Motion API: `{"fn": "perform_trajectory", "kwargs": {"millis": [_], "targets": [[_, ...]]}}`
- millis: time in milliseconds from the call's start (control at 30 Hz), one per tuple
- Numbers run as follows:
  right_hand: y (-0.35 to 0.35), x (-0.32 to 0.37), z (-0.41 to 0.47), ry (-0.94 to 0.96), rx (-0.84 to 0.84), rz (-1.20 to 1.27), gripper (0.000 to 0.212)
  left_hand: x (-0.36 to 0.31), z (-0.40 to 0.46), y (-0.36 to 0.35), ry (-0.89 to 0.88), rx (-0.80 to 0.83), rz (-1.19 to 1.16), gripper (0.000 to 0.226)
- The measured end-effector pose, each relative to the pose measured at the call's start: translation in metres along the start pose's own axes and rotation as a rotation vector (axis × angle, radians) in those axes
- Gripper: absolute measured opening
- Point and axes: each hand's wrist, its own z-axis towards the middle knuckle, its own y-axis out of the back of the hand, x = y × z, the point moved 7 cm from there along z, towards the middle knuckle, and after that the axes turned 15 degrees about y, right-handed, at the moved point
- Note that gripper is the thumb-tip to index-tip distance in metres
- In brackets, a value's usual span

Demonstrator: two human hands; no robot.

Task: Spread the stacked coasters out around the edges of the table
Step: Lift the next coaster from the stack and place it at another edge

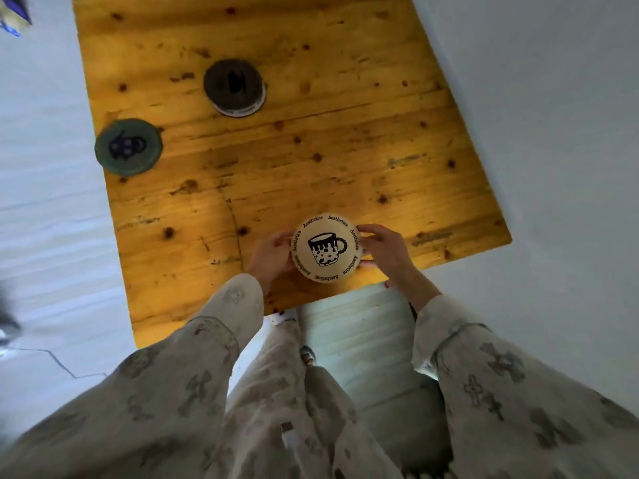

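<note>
A cream round coaster (pixel 325 248) printed with a black mug and the word "Aesthetics" sits near the front edge of the wooden table (pixel 345 140). My left hand (pixel 271 257) grips its left rim and my right hand (pixel 383 250) grips its right rim. A small stack of coasters (pixel 234 87) with a dark brown one on top and a white one underneath stands in the middle-left of the table. A green coaster (pixel 128 146) with a dark mug print lies flat at the table's left edge.
The table has a pale floor around it. Below the front edge I see my patterned sleeves, trousers and a pale slatted surface (pixel 359 340). A blue and white object (pixel 14 15) lies at the far top left.
</note>
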Motion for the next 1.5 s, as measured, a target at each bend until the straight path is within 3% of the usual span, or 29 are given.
{"fn": "perform_trajectory", "kwargs": {"millis": [367,600,800,1400,1500], "targets": [[-0.009,-0.039,0.023,-0.124,0.027,-0.159,0.027,0.027,0.036,-0.009,0.101,-0.063,0.074,0.037],[-0.012,-0.044,0.030,-0.081,0.152,-0.311,0.029,0.042,0.042,-0.014,0.110,-0.091,-0.023,0.044],[-0.017,-0.045,0.029,0.084,0.268,-0.509,0.029,0.049,0.034,-0.020,0.080,-0.109,-0.126,0.049],[-0.017,-0.052,0.024,0.045,0.337,-0.499,0.035,0.047,0.041,-0.017,0.050,-0.131,0.016,0.047],[-0.013,-0.043,0.028,0.062,0.351,-0.498,0.033,0.039,0.039,-0.012,0.055,-0.160,0.129,0.038]]}}
